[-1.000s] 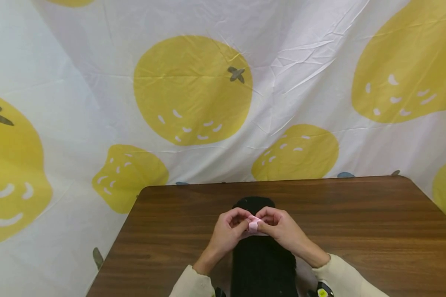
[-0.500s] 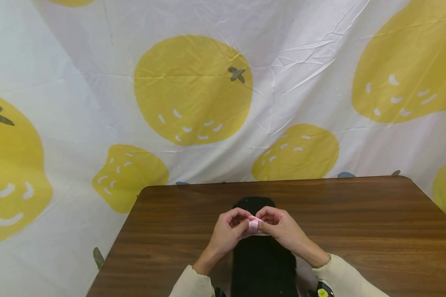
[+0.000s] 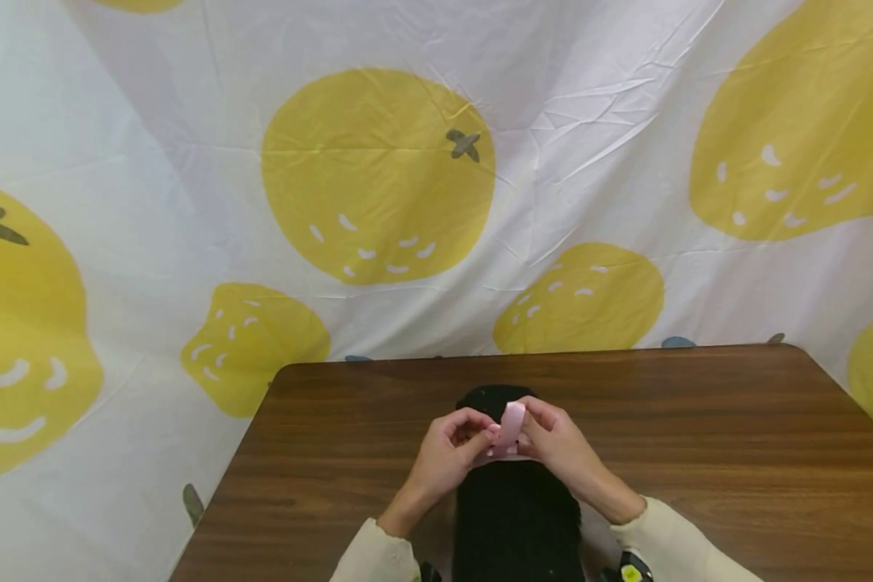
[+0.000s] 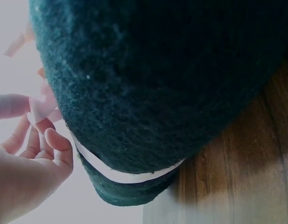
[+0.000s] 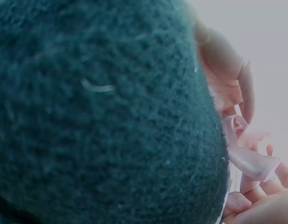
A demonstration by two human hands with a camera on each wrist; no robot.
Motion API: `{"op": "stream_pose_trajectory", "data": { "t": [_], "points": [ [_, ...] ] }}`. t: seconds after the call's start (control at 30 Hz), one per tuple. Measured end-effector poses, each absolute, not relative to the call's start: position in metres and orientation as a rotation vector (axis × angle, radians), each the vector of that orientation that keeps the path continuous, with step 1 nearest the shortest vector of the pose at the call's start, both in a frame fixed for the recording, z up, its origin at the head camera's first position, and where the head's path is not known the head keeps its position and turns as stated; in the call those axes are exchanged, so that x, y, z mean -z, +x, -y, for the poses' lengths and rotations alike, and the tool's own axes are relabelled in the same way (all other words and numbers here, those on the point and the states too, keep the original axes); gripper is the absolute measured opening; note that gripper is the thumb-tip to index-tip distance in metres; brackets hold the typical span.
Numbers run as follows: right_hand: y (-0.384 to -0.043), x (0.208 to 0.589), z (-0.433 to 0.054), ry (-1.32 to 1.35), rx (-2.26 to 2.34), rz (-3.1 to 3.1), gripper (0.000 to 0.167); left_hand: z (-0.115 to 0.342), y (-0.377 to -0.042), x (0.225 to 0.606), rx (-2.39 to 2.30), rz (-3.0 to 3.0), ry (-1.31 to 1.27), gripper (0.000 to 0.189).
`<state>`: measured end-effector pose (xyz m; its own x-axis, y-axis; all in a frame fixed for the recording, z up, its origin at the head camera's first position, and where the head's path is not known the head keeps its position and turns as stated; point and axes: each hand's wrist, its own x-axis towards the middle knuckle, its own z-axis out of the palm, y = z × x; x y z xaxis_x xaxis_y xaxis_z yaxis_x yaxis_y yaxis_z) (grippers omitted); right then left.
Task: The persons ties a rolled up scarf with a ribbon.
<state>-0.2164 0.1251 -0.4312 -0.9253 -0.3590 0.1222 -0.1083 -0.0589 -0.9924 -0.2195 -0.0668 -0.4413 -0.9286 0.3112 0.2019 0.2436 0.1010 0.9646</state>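
Observation:
A long, fuzzy, rolled-looking dark bundle point(image 3: 516, 517), black in the head view and deep green in the wrist views, lies on the table. A pale pink ribbon point(image 3: 511, 426) goes round it, showing as a light band point(image 4: 120, 176) in the left wrist view. Above the bundle my left hand point(image 3: 447, 453) pinches the ribbon between thumb and fingertips. My right hand point(image 3: 571, 453) holds a raised ribbon loop against its fingers. In the right wrist view the ribbon point(image 5: 253, 163) curls out past the bundle's edge, among fingers partly hidden by the fuzzy cloth.
The brown wood-grain table point(image 3: 713, 436) reaches out on both sides of the bundle. Behind its far edge hangs a white curtain point(image 3: 436, 48) printed with yellow fruit. Pale sleeves point(image 3: 672, 541) cover both forearms.
My right fingers have risen slightly, and a ribbon loop now stands upright beside them where a short folded piece showed earlier. My left hand has stayed nearly still.

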Motion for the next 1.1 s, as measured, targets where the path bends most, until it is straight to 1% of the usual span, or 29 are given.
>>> {"op": "stream_pose_trajectory", "data": {
  "t": [0.23,0.47,0.8,0.93,1.1],
  "points": [
    [-0.216,0.430,-0.124,-0.503,2.226,-2.049,0.032,0.065,-0.220,0.441,-2.002,-2.255,0.593,0.013],
    [-0.218,0.427,-0.132,-0.590,2.204,-2.421,0.016,0.064,-0.218,0.439,-1.968,-2.291,0.591,0.012],
    [-0.213,0.419,-0.143,-0.636,2.175,-2.350,0.023,0.065,-0.219,0.441,-1.947,-2.352,0.638,0.010],
    [-0.212,0.415,-0.146,-0.639,2.164,-2.337,0.023,0.066,-0.220,0.440,-1.933,-2.377,0.627,0.010],
    [-0.211,0.414,-0.150,-0.680,2.219,-2.199,0.026,0.067,-0.220,0.439,-1.899,-2.427,0.605,0.009]
  ]
}}
